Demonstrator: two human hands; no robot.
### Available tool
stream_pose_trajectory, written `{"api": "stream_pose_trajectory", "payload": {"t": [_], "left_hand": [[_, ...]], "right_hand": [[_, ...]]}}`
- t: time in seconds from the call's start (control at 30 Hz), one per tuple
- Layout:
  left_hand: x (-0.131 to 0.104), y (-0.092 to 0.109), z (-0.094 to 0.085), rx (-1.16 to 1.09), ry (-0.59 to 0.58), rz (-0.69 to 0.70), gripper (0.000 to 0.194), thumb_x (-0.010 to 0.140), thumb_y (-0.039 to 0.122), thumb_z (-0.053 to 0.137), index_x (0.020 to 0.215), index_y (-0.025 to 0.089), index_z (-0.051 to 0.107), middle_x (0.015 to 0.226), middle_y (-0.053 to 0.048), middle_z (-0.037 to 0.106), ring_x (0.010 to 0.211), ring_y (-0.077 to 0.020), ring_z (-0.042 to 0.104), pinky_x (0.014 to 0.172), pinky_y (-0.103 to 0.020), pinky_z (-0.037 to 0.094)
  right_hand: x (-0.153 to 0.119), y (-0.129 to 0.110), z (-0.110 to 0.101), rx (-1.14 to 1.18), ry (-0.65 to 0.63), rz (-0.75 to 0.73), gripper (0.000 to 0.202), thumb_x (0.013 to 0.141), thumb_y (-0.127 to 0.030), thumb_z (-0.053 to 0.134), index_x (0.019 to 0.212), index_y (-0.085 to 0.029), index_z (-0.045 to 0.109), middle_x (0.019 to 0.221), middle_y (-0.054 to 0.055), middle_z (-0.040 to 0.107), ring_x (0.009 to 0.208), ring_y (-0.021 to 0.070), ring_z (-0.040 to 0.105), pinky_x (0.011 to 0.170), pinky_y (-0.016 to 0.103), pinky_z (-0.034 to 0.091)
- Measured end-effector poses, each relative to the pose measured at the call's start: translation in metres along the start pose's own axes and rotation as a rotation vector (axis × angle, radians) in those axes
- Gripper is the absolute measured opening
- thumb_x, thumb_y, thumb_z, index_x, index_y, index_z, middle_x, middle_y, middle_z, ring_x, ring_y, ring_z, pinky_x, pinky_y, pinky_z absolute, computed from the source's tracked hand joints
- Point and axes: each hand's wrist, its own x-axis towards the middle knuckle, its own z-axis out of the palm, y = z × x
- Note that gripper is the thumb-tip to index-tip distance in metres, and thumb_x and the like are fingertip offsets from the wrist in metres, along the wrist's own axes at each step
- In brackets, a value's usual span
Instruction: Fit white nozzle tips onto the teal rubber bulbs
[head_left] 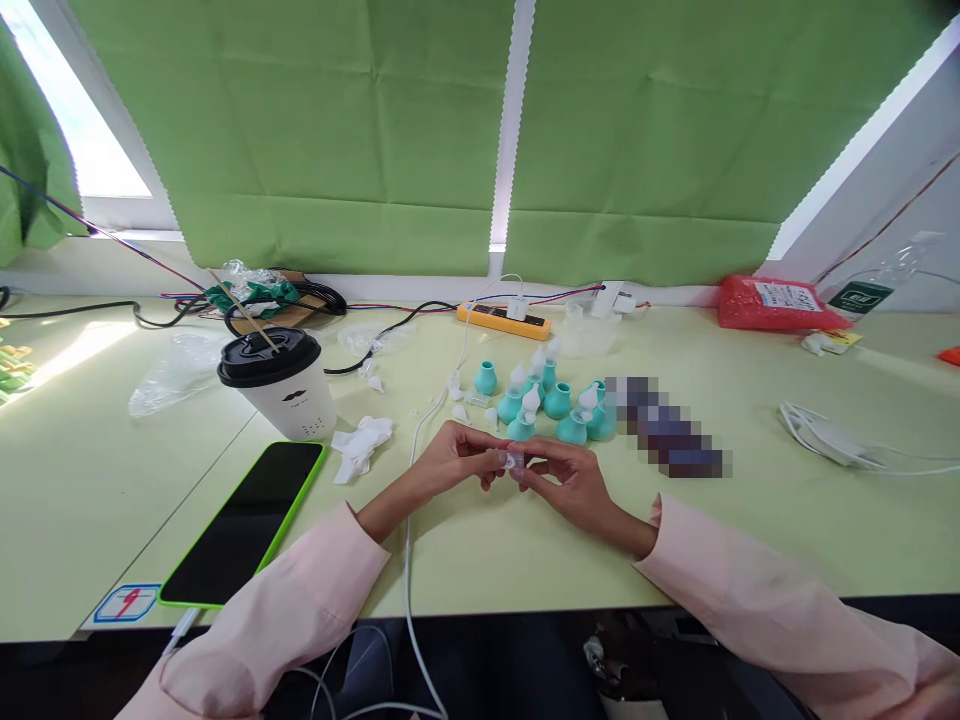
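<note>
Near the table's front, my left hand [463, 456] and my right hand [564, 480] meet, fingers pinched round a small translucent piece [514, 461]. Its exact shape is partly hidden by the fingertips. Just beyond them stands a group of teal rubber bulbs, among them an open-necked one [558, 401]; several others carry white pointed tips [531, 400]. A separate teal bulb [486, 378] stands to the left of the group. Small white pieces [459, 412] lie on the table beside it.
A lidded paper cup [289, 400], a black-screened phone [247, 520] and a crumpled tissue [362, 446] are at left. A white cable [409, 560] runs beside my left wrist. Behind are an orange power strip [504, 321] and clear containers [589, 335]; a red package [772, 303] lies back right.
</note>
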Motion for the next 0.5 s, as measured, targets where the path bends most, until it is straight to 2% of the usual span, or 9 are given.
{"api": "stream_pose_trajectory", "payload": {"t": [0.1,0.33,0.5], "left_hand": [[-0.0005,0.0008,0.0019,0.023,0.008,0.037,0.037,0.068,0.035,0.056,0.094,0.009,0.061,0.061,-0.005,0.059,0.052,-0.0083,0.048,0.053,-0.024,0.043],[0.0004,-0.0006,0.003,0.145,0.018,0.062,0.038,0.066,0.036,0.058,0.094,0.011,0.062,0.071,-0.008,0.063,0.048,-0.0064,0.045,0.05,-0.022,0.041],[0.0003,0.0018,0.0041,0.191,0.004,0.049,0.04,0.067,0.038,0.056,0.096,0.01,0.061,0.07,-0.007,0.061,0.048,-0.0064,0.045,0.05,-0.022,0.042]], "right_hand": [[-0.0001,-0.0003,0.0,-0.019,0.012,-0.001,0.023,0.067,-0.02,0.06,0.09,-0.023,0.062,0.081,0.003,0.059,0.069,0.0131,0.054,0.053,0.027,0.052],[-0.0008,-0.0003,-0.0005,-0.076,0.009,-0.027,0.023,0.067,-0.022,0.059,0.09,-0.023,0.061,0.082,0.004,0.06,0.072,0.0145,0.056,0.054,0.027,0.052],[-0.0016,0.001,-0.0004,-0.105,0.025,-0.102,0.021,0.067,-0.018,0.059,0.088,-0.021,0.06,0.081,0.004,0.061,0.07,0.0143,0.056,0.056,0.028,0.051]]}}
